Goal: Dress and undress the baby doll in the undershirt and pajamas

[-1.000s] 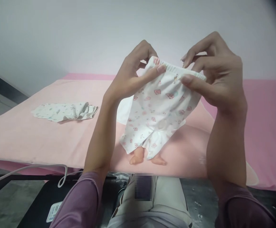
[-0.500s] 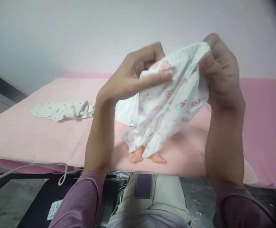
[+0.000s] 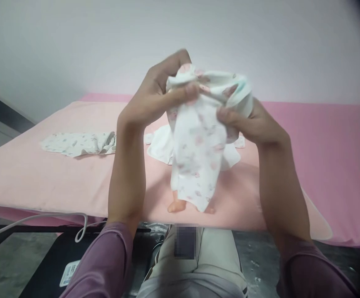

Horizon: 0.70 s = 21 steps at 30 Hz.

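Observation:
A small white garment with pink and green prints (image 3: 198, 153) hangs in the air between my two hands, its top edge bunched. My left hand (image 3: 167, 91) pinches its upper left edge between thumb and fingers. On the other side my right hand (image 3: 248, 124) grips the upper right part, the thumb in front and the fingers partly hidden by cloth. Below and behind it, a doll's foot (image 3: 176, 205) shows on the pink surface, with the second foot mostly covered. White clothing (image 3: 161, 145) lies behind the held garment; the rest of the doll is hidden.
A folded white printed cloth (image 3: 77, 144) lies on the left of the pink padded surface (image 3: 18, 169). At the lower left a white cable (image 3: 43, 215) loops near the front edge, above a black item with a white label (image 3: 70, 273). A pale wall stands behind.
My right hand has moved left and down, closer to my left hand. The garment's top has folded over and bunched, and its lower part now hangs straighter over the doll's feet.

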Tool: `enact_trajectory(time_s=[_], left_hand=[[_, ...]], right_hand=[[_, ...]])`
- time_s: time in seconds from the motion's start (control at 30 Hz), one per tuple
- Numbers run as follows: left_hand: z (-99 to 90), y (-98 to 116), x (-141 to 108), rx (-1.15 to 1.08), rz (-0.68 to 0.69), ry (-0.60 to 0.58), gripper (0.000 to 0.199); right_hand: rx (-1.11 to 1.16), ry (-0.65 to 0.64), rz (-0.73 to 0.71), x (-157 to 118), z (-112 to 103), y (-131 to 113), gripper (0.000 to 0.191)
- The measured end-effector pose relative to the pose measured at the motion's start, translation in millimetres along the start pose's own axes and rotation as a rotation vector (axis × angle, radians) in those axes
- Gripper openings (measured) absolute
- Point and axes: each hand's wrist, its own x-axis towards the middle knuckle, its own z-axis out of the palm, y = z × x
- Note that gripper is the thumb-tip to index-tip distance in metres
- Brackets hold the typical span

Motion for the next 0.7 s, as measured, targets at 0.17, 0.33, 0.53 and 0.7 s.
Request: enact_trajectory(time_s=[0.17, 0.33, 0.53, 0.7], left_hand=[[17.1, 4.3, 4.6, 0.038, -0.059, -0.042, 0.044], [14.7, -7.0, 2.9, -0.137, -0.077, -0.229, 0.052], [20.6, -16.6, 3.8, -0.21, 0.028, -0.056, 0.036], [21.0, -26.8, 3.5, -0.209, -0.064, -0.12, 0.056]], right_hand=[[-0.094, -0.325, 0.13, 0.8, 0.3, 7.5, 0.045], [-0.023, 0.211, -0.037, -3.9, -2.8, 4.8, 0.036], [-0.052, -0.198, 0.228, -9.8, -11.4, 1.1, 0.044], [0.017, 0.267, -0.008, -3.9, -12.0, 11.0, 0.051]])
